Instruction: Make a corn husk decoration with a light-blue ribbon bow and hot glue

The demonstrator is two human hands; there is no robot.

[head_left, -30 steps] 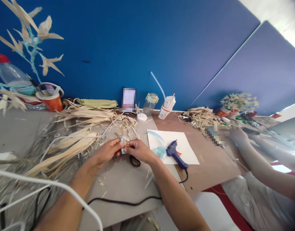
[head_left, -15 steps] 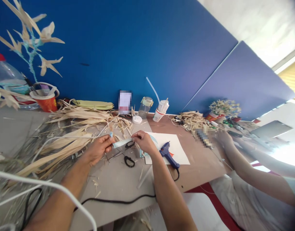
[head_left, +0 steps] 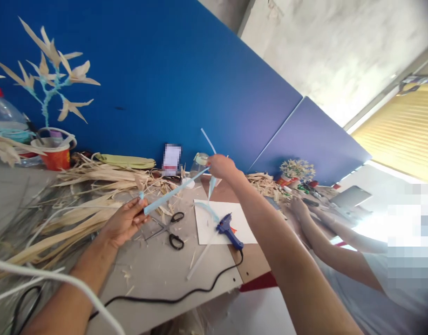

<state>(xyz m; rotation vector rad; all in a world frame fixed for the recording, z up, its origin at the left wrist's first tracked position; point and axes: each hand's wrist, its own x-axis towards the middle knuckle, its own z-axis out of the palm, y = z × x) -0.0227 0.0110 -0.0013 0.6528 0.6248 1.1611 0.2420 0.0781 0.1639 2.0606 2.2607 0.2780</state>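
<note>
My left hand [head_left: 125,222] is closed on a small husk piece [head_left: 139,185] whose base is wrapped in light blue. A light blue strip [head_left: 175,190] runs taut from these fingers up to the right. Its far part is pinched in my right hand [head_left: 221,166], raised in front of the blue partition. Below the right hand the strip's loose tail hangs down to the white sheet [head_left: 205,230]. Open scissors [head_left: 170,227] with black handles lie under the strip. A blue glue gun [head_left: 229,231] rests on the sheet, a clear glue stick [head_left: 201,256] by its side.
Dried corn husks [head_left: 95,197] cover the table's left side. A red cup [head_left: 55,156] holds a husk-flower branch [head_left: 48,93]. A phone [head_left: 172,159] and a jar [head_left: 200,163] stand at the back. A black cord [head_left: 158,300] crosses the front. Another person's hand [head_left: 299,209] is at right.
My right hand has moved up and right, away from my left hand, pulling a longer stretch of strip between them. The scissors now show fully. The view has shifted.
</note>
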